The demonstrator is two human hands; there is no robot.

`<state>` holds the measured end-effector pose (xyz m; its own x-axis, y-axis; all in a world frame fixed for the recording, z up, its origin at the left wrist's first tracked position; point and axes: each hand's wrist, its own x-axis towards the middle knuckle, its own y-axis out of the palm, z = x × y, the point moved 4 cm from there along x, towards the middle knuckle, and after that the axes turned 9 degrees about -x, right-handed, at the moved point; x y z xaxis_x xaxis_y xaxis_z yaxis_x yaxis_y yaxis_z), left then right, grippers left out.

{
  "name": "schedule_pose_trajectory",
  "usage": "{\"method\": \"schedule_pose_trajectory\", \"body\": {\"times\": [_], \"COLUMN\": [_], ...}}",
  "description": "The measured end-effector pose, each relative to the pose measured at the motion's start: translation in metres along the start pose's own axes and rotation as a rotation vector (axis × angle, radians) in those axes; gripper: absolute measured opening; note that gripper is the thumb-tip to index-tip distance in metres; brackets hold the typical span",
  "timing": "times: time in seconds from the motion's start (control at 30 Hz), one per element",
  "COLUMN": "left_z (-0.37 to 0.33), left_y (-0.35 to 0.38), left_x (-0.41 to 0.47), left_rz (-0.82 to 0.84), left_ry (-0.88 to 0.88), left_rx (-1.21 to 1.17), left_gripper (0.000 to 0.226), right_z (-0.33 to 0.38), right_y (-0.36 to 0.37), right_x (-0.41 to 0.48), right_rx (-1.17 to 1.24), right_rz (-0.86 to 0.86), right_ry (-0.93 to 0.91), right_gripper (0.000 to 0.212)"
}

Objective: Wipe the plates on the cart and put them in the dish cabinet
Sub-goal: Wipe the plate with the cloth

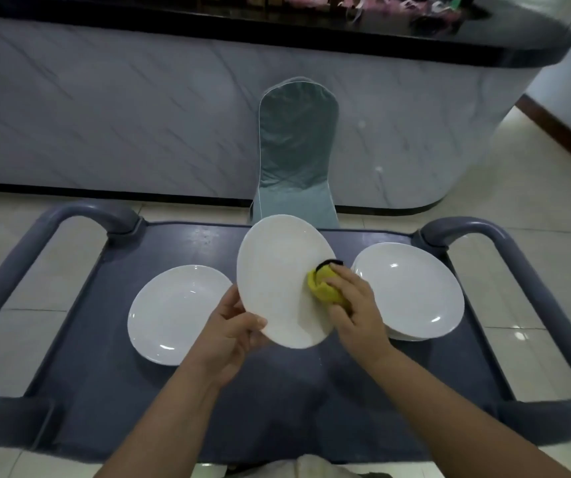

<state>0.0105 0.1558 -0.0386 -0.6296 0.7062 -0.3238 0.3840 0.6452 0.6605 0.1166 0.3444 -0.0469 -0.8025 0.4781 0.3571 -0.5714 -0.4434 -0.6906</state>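
Note:
A white plate point(277, 274) is held tilted above the middle of the grey-blue cart point(208, 401). My left hand point(234, 334) grips its lower left rim, thumb on the face. My right hand point(353, 305) holds a folded yellow cloth point(322, 288) with a dark edge and presses it against the plate's right side. One white plate point(173, 313) lies flat on the cart to the left. A stack of white plates point(411, 289) sits on the cart to the right. No dish cabinet is in view.
The cart has looped handles at the left point(18, 270) and the right point(536, 288). A chair with a grey-green cover point(296, 150) stands just beyond the cart. Behind it runs a marbled counter front point(104, 108) with a black top point(380, 32). Pale floor tiles surround everything.

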Motion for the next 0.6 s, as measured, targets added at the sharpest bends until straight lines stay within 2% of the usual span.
{"method": "schedule_pose_trajectory", "body": {"times": [0.07, 0.13, 0.2, 0.3, 0.37, 0.5, 0.6], "left_z": [0.004, 0.001, -0.009, -0.027, -0.035, -0.06, -0.087], "left_y": [0.01, 0.021, 0.024, 0.017, 0.011, 0.001, 0.0], "left_x": [0.0, 0.001, 0.004, 0.008, 0.008, 0.02, 0.032], "left_rz": [0.031, 0.072, 0.108, 0.111, 0.059, -0.142, -0.251], "left_ry": [-0.024, -0.021, 0.004, 0.039, 0.051, 0.079, 0.13], "left_rx": [0.046, 0.058, 0.032, -0.014, 0.025, 0.172, 0.301], "left_gripper": [0.066, 0.062, 0.061, 0.063, 0.06, 0.038, 0.019], "right_z": [0.013, 0.041, 0.064, 0.066, 0.043, 0.013, 0.032], "right_y": [-0.003, -0.003, -0.003, -0.001, -0.008, -0.038, -0.059], "right_x": [0.039, 0.061, 0.05, -0.002, -0.019, 0.002, 0.03], "right_rx": [-0.054, -0.012, 0.007, -0.003, -0.017, -0.005, -0.009], "right_rz": [-0.072, -0.075, -0.043, 0.11, 0.135, 0.007, 0.02], "right_ry": [0.11, 0.103, -0.076, -0.347, -0.334, -0.113, -0.184], "right_gripper": [0.047, 0.047, 0.046, 0.043, 0.044, 0.044, 0.046]}}
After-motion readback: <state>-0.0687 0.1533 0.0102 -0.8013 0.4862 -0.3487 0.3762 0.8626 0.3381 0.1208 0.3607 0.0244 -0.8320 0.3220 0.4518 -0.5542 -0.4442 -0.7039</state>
